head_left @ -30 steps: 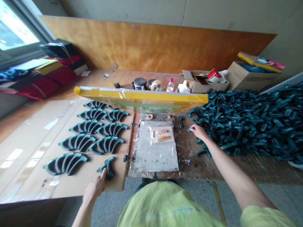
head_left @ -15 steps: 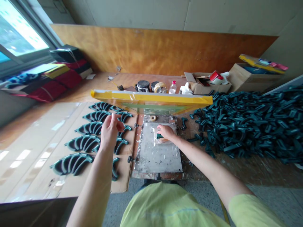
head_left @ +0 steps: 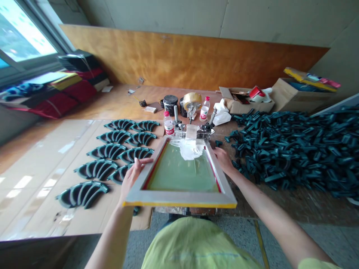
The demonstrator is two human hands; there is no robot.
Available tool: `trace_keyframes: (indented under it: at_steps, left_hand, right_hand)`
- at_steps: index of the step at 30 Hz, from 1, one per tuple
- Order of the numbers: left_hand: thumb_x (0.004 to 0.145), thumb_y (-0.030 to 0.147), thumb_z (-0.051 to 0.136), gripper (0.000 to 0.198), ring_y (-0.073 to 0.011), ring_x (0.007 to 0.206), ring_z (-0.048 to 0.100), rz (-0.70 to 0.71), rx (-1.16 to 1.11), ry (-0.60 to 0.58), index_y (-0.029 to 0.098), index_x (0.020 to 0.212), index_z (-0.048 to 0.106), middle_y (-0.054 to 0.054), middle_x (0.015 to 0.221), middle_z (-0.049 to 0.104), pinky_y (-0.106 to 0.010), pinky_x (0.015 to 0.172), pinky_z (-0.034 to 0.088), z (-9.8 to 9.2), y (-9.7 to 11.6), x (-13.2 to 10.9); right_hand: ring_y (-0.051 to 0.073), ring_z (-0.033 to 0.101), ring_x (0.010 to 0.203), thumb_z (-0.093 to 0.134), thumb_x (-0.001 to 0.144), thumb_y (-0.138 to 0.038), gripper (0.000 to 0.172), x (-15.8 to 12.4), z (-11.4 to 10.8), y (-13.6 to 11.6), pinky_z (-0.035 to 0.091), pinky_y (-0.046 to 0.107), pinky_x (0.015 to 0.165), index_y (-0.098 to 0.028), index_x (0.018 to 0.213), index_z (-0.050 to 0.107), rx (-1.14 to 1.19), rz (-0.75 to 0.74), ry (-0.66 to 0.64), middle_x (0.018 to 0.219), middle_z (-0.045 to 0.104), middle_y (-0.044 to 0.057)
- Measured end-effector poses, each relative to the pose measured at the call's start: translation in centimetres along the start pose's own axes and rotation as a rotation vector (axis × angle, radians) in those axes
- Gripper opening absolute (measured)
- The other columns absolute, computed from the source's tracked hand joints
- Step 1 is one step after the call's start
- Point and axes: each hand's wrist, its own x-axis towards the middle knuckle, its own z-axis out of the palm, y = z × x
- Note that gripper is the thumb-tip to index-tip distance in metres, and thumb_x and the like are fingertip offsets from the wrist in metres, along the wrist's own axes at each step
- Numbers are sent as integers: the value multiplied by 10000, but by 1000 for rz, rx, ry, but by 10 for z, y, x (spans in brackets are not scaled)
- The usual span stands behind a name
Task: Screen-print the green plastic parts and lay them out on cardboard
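Note:
A screen-printing frame (head_left: 179, 198) with green mesh and a smear of white ink (head_left: 191, 149) lies lowered over the print bed in front of me. My left hand (head_left: 132, 176) grips the frame's left rail, fingers curled over its edge. My right hand (head_left: 223, 160) rests against the right rail, fingers closed on it. Dark green curved plastic parts (head_left: 108, 151) lie in two rows on the cardboard sheet (head_left: 45, 175) to the left.
A big heap of dark green parts (head_left: 294, 145) covers the table's right side. Behind the frame stand ink cans (head_left: 170, 102), a tape roll (head_left: 192, 100), small bottles (head_left: 168, 127) and open cardboard boxes (head_left: 244, 99). Stacked coloured material (head_left: 58, 91) sits by the window.
The raised frame has swung down flat over the bed. My left hand moved from the air to its left rail; my right hand left the bed and went to its right rail.

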Motion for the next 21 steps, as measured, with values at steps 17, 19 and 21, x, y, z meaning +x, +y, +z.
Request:
trace_keyframes:
  at_steps: [17, 19, 21]
  left_hand:
    - [716, 598, 642, 708, -217, 754, 667, -154, 213, -27, 193, 1293, 579, -40, 815, 707, -306, 676, 521, -8, -113, 2]
    - [711, 600, 646, 698, -220, 767, 667, -151, 210, -22, 190, 1273, 594, -45, 831, 711, -310, 688, 521, -8, -114, 1]
    - [707, 607, 646, 697, -222, 773, 665, -144, 203, -19, 180, 1256, 604, -49, 830, 710, -313, 697, 521, -7, -114, 1]
  right_hand:
    - [207, 590, 920, 505, 832, -88, 192, 38, -4, -74, 439, 280, 768, -181, 900, 658, -128, -299, -363, 910, 679, 78]
    - [191, 584, 922, 483, 819, -44, 245, 26, -14, -69, 428, 265, 759, -196, 890, 662, -93, -395, -415, 903, 680, 60]
    - [183, 587, 889, 530, 809, -71, 201, 27, -22, -66, 421, 255, 732, -214, 856, 664, -73, -421, -473, 884, 680, 37]
